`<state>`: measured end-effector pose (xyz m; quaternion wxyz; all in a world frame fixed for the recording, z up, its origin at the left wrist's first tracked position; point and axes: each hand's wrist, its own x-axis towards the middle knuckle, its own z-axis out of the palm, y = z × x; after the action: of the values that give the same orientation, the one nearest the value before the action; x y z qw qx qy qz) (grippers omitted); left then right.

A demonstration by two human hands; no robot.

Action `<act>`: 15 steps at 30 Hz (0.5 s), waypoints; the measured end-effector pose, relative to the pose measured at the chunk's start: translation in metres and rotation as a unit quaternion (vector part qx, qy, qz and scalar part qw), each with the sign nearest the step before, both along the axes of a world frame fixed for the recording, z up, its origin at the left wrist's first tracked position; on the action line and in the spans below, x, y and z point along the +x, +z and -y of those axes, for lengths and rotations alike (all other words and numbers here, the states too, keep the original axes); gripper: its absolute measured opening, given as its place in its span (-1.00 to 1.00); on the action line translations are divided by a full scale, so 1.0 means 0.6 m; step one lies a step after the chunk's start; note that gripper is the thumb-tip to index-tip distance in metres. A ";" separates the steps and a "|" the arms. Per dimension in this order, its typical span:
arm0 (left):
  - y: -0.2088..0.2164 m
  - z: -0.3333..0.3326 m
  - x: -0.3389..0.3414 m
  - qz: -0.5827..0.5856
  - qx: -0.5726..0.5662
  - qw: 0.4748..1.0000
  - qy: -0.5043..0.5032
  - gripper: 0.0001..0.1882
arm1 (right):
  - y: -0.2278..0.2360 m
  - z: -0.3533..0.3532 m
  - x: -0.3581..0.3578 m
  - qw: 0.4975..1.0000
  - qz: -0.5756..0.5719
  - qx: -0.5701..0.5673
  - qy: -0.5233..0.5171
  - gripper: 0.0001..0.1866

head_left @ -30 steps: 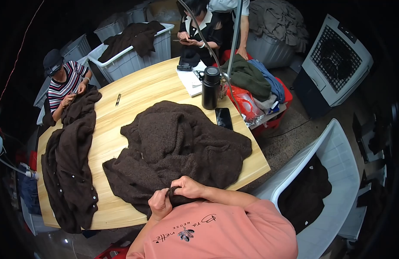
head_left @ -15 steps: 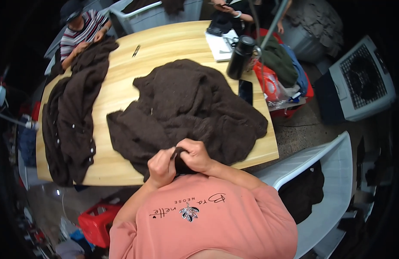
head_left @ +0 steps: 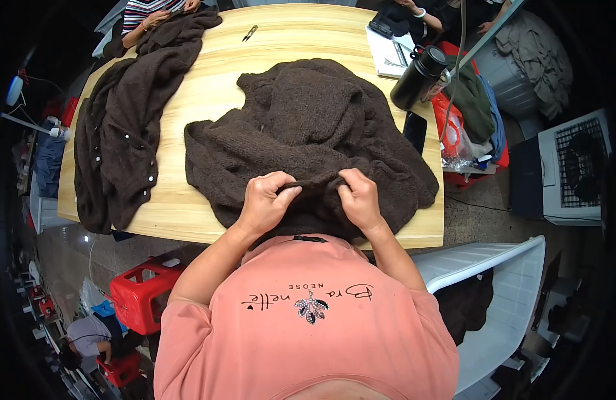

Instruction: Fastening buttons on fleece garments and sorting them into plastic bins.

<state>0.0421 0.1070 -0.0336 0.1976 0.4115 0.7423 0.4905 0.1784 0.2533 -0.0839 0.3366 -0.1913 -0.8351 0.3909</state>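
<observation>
Dark brown knitted fabric makes up the bulky garment [head_left: 308,110] heaped along the near side of the pale wood-grain table [head_left: 218,63], its closest edge drawn taut between two bare hands. Reaching up from below, the left hand [head_left: 264,202] has its fingers curled and thumb pressed in, pinching the cloth. Well apart from it, the right hand [head_left: 361,200] grips the same edge, fingers folded and thumb closed against them. Dark script lettering [head_left: 358,292], upside down, flanks a jewelled leaf motif [head_left: 312,308] on the salmon-pink short-sleeved shirt [head_left: 308,353].
</observation>
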 end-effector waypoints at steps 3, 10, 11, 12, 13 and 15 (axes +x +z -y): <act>-0.009 -0.001 0.003 -0.032 -0.022 0.999 -0.016 -0.90 | 0.019 -0.001 0.005 0.986 0.154 0.049 0.035 -0.64; 0.006 -0.005 0.010 -0.160 0.012 0.986 -0.051 -0.89 | 0.045 0.025 -0.025 0.981 0.024 0.032 0.189 -0.89; 0.009 -0.005 0.005 -0.176 -0.006 0.983 -0.055 -0.89 | 0.047 0.023 -0.022 0.982 0.022 0.037 0.185 -0.89; 0.003 0.002 -0.004 -0.162 -0.026 0.984 -0.067 -0.91 | 0.052 0.023 -0.017 0.986 0.017 0.005 0.167 -0.92; -0.009 0.006 -0.011 -0.170 -0.025 0.983 -0.064 -0.91 | 0.054 0.021 -0.012 0.989 0.013 -0.026 0.145 -0.95; -0.019 0.011 -0.015 -0.101 -0.020 0.993 -0.063 -0.90 | 0.041 0.019 -0.012 0.988 0.012 -0.077 0.130 -0.96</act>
<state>0.0329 0.1003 -0.0452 0.1597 0.5011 0.7406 0.4182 0.1711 0.2417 -0.0595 0.2569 -0.1107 -0.8243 0.4921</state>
